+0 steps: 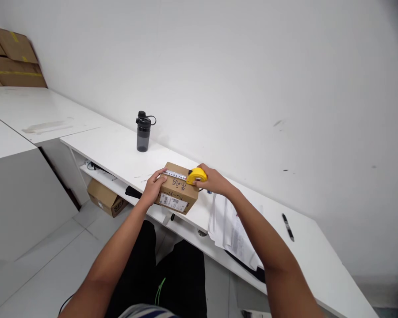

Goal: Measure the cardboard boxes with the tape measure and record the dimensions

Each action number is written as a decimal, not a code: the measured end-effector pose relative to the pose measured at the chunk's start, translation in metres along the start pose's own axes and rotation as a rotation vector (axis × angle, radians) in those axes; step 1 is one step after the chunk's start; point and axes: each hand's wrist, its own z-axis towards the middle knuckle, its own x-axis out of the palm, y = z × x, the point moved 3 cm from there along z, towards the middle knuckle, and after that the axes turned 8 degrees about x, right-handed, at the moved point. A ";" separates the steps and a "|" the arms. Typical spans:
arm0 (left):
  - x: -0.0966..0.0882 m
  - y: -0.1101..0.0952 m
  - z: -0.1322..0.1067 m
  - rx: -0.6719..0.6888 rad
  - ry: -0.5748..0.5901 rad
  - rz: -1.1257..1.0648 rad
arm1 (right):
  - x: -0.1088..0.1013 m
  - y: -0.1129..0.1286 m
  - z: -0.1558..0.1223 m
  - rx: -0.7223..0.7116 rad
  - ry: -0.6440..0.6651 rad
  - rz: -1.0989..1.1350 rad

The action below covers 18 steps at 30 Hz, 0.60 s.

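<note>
A small cardboard box (189, 191) with handwriting on top and a printed label on its front side rests at the front edge of the white table. Across its top runs the white blade of a yellow tape measure (200, 174). My right hand (212, 179) is wrapped round the tape measure's case at the box's right end. At the left end, my left hand (153, 187) grips the box's edge, its fingers on top by the start of the blade. The undersides of both grips are hidden.
Behind the box stands a dark water bottle (143, 134). Stacked papers (230, 221) and a black pen (288, 227) lie to the right on the table (305, 260). Under it, an opened carton (106, 198) sits on the floor. Large cartons (18, 62) are piled far left. A wall borders the back.
</note>
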 end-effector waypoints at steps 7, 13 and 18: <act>0.004 0.000 0.003 0.055 -0.015 0.020 | -0.018 -0.057 -0.045 0.179 -0.051 -0.009; 0.003 0.006 0.010 0.111 -0.041 0.065 | -0.016 -0.059 -0.052 0.177 -0.102 0.039; 0.002 0.012 0.014 0.132 -0.037 0.119 | -0.001 -0.031 -0.026 -0.007 -0.267 0.001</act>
